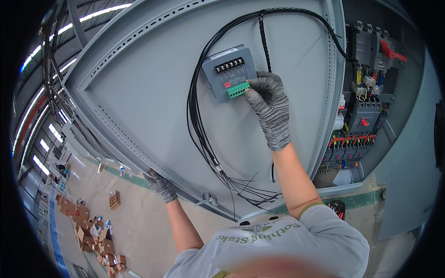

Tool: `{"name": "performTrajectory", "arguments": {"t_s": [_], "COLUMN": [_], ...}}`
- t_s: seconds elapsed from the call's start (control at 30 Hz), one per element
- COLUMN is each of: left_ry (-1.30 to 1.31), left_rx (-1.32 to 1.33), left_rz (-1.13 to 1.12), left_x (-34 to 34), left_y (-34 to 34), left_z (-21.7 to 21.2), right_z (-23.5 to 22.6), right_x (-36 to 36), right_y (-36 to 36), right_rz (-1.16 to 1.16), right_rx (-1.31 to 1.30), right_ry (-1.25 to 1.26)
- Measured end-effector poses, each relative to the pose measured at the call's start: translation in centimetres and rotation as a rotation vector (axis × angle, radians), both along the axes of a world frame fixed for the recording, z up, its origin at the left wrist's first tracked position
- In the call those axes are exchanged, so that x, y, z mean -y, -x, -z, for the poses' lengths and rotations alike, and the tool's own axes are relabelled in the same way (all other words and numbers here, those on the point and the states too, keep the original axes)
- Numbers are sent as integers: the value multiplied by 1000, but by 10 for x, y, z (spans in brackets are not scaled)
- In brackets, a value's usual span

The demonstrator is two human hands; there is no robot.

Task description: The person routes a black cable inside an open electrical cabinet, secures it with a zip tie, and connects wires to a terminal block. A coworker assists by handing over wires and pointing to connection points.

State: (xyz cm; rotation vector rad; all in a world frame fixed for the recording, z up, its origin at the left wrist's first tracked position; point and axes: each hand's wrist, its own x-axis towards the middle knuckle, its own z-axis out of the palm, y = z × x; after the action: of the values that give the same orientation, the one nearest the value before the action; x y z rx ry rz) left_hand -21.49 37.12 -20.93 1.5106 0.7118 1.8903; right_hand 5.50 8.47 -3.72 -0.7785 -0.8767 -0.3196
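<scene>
A grey panel meter (pixel 230 69) is mounted on the inner face of the grey cabinet door (pixel 143 92). It carries a row of black screw terminals along its top and a green plug-in terminal block (pixel 238 90) at its lower edge. My right hand (pixel 270 104), in a grey knit glove, pinches the right end of that green block between thumb and fingers. Lower left, my gloved left hand (pixel 161 186) grips the door's edge, its fingertips partly hidden there. A bundle of black wires (pixel 197 116) curves around the meter's left side, its loose ends (pixel 250 192) fanning out below.
Right of the door, the open cabinet holds circuit breakers (pixel 364 116), one with a red handle (pixel 391 52), and a lower row of breakers (pixel 347 150). Cardboard boxes (pixel 83 227) lie scattered on the floor at lower left. A black-and-red tool bag (pixel 337 208) sits by the cabinet's base.
</scene>
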Motion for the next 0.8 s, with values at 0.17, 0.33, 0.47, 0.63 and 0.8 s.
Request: {"name": "performTrajectory", "arguments": {"t_s": [0.17, 0.33, 0.47, 0.63, 0.8], "left_ry": [-15, -11, -15, -28, -31], "left_rx": [-37, -14, 27, -36, -9], "left_rz": [-44, -41, -8, -33, 12], "left_x": [6, 8, 7, 6, 2], "left_y": [-2, -2, -3, -1, -1], "left_z": [-4, -6, -5, -6, -4], "right_z": [-1, 0, 2, 1, -1], "right_x": [0, -5, -8, -6, -4], "right_y": [3, 7, 6, 7, 12], "right_rz": [32, -30, -39, -47, -46], "right_rx": [-21, -2, -39, -47, -61], "right_ry": [9, -30, -30, -30, -24]}}
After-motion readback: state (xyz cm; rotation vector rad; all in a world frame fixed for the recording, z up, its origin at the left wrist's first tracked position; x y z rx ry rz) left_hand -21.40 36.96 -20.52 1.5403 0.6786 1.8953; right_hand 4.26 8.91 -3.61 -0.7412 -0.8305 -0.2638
